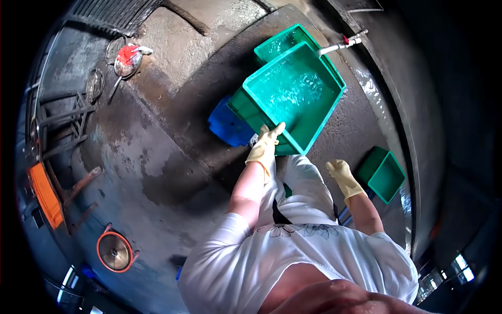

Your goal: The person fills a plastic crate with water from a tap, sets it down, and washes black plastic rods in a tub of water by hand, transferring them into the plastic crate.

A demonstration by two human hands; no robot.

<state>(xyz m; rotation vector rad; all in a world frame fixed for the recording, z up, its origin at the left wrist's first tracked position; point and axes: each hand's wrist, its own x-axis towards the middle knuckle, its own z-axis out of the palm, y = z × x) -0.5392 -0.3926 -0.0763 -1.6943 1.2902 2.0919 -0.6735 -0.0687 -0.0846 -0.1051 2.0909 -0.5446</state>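
Note:
A large green crate point(300, 89) holds rippling water and tilts over a second green crate point(280, 46) behind it. My left hand point(265, 144), in a pale yellow rubber glove, grips the near left corner of the large crate, its fingers over the rim. My right hand point(339, 170), gloved the same way, is off the crate, down beside my right leg, with its fingers curled in; whether they hold anything is too small to tell. A white pipe point(334, 48) with a red valve reaches over the crates' right edge.
A blue container point(230, 125) stands left of the crates. A small green crate point(387, 177) is at the right, near a wet channel. On the left are an orange-rimmed round fan point(115, 252), an orange panel point(46, 195) and a red item on a stand point(128, 55).

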